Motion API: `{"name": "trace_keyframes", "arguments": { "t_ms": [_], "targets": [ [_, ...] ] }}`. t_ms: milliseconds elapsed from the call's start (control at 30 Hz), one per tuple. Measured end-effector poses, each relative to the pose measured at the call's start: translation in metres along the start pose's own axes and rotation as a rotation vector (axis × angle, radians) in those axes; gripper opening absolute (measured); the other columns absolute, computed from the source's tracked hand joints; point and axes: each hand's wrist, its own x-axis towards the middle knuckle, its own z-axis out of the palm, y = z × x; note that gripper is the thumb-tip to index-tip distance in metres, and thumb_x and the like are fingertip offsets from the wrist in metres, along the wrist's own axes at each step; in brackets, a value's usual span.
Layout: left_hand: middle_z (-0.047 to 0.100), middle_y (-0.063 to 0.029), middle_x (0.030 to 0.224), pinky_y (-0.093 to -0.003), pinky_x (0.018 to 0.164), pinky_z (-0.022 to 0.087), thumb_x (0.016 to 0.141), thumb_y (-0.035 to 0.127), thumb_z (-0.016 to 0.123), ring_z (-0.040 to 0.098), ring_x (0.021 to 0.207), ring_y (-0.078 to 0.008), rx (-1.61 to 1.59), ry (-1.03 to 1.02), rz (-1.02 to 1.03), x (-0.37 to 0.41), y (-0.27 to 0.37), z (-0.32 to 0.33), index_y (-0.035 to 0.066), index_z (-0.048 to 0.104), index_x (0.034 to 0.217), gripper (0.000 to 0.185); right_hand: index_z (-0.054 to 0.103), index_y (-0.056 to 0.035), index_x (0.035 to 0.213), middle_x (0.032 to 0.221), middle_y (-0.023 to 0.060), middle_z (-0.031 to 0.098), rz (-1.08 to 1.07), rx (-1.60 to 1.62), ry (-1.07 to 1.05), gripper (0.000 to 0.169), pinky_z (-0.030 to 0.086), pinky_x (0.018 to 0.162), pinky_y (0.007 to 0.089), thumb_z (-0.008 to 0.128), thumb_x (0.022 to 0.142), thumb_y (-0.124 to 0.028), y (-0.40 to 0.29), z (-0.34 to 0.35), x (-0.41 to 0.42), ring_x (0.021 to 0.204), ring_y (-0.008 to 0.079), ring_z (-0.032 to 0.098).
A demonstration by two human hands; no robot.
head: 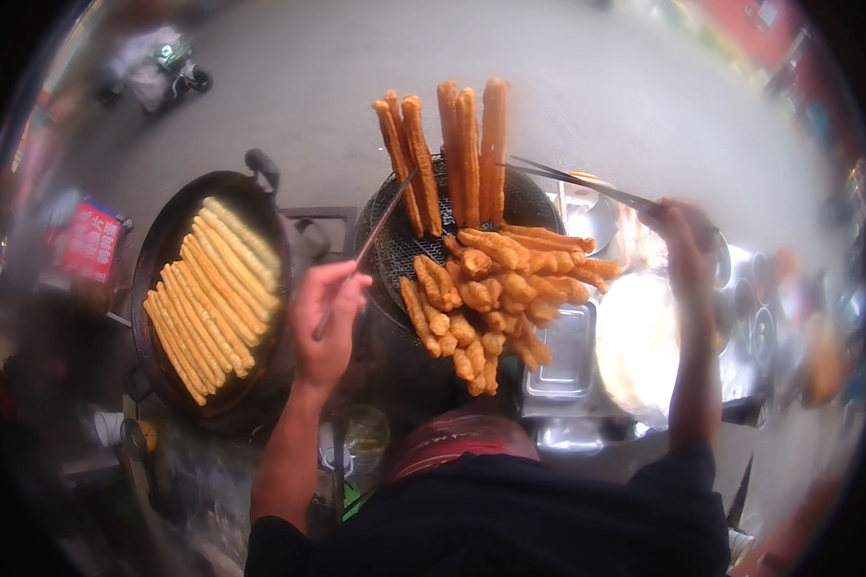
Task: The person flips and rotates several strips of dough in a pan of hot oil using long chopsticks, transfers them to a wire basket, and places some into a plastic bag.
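My left hand [326,321] holds a thin rod or stick [375,241], its far end against the upright fried dough sticks [422,159] at the left of a round wire-mesh rack [397,249]. Long tongs or chopsticks [584,182] are in my right hand [682,227]; their tips lie beside the right group of upright dough sticks [494,144]. Shorter, twisted fried dough pieces [491,288] are heaped over the rack's near side. At left, pale golden dough sticks [216,288] lie side by side in a wide dark pan [160,252].
Right of the rack are a rectangular metal tray [563,360] and a large round, bright, overexposed surface [639,339]. The pan has a raised handle [262,164]. A red sign with writing [92,241] stands at far left, and a scooter [177,72] is at upper left.
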Motion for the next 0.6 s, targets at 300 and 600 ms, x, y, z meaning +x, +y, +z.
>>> {"name": "trace_keyframes", "arguments": {
  "t_ms": [300, 600],
  "targets": [
    [0.071, -0.0087, 0.103, -0.0224, 0.076, 0.049, 0.108, 0.016, 0.058, 0.059, 0.081, -0.0072, 0.028, 0.019, -0.008, 0.126, -0.064, 0.060, 0.000, 0.061, 0.122, 0.022, 0.067, 0.0008, 0.114, 0.115, 0.0177, 0.072, -0.017, 0.289, -0.261, 0.022, 0.054, 0.107, 0.0449, 0.062, 0.106, -0.019, 0.120, -0.016, 0.111, 0.119, 0.0307, 0.068],
    [0.071, -0.0102, 0.099, -0.0212, 0.065, 0.047, 0.107, 0.020, 0.059, 0.061, 0.074, -0.0093, -0.136, -0.013, -0.221, 0.194, -0.109, 0.095, 0.002, 0.059, 0.114, 0.020, 0.065, 0.0028, 0.118, 0.119, 0.0189, 0.069, 0.123, 0.277, -0.348, 0.027, 0.052, 0.110, 0.0459, 0.063, 0.106, -0.022, 0.167, 0.065, 0.191, 0.123, 0.0326, 0.066]
  ]
}}
